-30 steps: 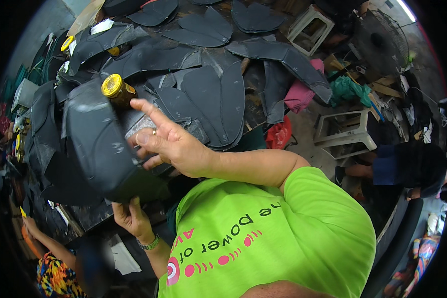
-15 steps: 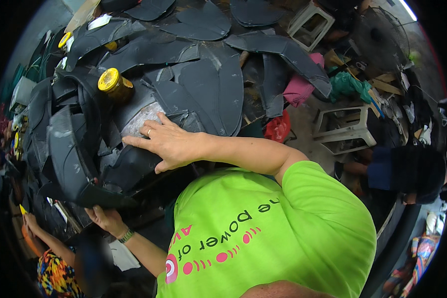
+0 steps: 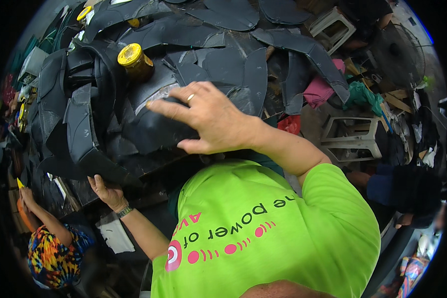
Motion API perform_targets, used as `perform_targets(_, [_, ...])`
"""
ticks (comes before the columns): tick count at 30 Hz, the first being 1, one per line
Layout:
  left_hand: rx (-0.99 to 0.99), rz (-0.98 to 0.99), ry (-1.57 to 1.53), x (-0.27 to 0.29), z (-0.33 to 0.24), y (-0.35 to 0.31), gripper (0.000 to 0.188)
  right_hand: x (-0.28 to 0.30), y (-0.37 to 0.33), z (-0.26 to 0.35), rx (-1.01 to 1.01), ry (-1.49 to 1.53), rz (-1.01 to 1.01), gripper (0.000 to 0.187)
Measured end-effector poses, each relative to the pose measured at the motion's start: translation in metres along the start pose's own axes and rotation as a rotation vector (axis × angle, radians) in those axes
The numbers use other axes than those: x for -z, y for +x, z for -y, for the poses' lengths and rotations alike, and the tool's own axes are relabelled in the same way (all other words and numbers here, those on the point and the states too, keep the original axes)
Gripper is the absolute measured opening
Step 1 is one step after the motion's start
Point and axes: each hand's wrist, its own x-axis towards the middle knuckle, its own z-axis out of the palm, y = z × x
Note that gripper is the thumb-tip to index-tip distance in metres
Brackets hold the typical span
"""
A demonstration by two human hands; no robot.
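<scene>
My right hand (image 3: 206, 116) is over the near side of the worktable, back of the hand up, a ring on one finger. Its thumb and index finger stand apart, and nothing shows between them. Below it lies a curved, glossy black piece (image 3: 156, 126), next to a whitish patch (image 3: 156, 95). My left hand (image 3: 108, 192) is at the table's near left, fingers stretched out, at the lower edge of a long black shaped panel (image 3: 82, 124). Whether those fingertips touch the panel, I cannot tell. A jar with a yellow lid (image 3: 130, 54) stands beyond my right hand.
Black cut panels (image 3: 228, 67) overlap across the table. Right of it are pale plastic stools (image 3: 350, 136), a fan (image 3: 397, 52), pink cloth (image 3: 320, 92) and a green bag (image 3: 363, 97). At the lower left, another person in a patterned shirt (image 3: 54, 253) has an arm raised.
The view has shifted, so the table appears further right and higher. My right hand has lifted off the whitish patch, its fingers less spread. My left hand stays by the panel's edge.
</scene>
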Motion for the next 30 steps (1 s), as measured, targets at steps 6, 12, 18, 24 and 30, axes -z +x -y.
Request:
perform_targets(6, [-0.043, 0.149, -0.135, -0.010, 0.004, -0.017, 0.038, -0.003, -0.014, -0.021, -0.169, -0.113, 0.187, 0.092])
perform_targets(12, [-0.006, 0.167, -0.061, -0.025, 0.006, -0.040, 0.039, 0.007, -0.035, -0.035, -0.259, 0.197, -0.175, 0.065])
perform_targets(18, [0.016, 0.212, -0.074, -0.038, 0.006, -0.041, 0.038, 0.020, -0.053, -0.045, -0.449, 0.528, -0.422, 0.049])
perform_targets(24, [0.053, 0.187, -0.100, -0.050, 0.004, -0.043, 0.034, 0.022, -0.076, -0.039, -0.551, 0.653, -0.403, 0.043])
perform_targets(30, [0.046, 0.231, -0.049, -0.051, 0.005, -0.049, 0.032, 0.022, -0.092, -0.021, -0.616, 0.835, -0.297, 0.034])
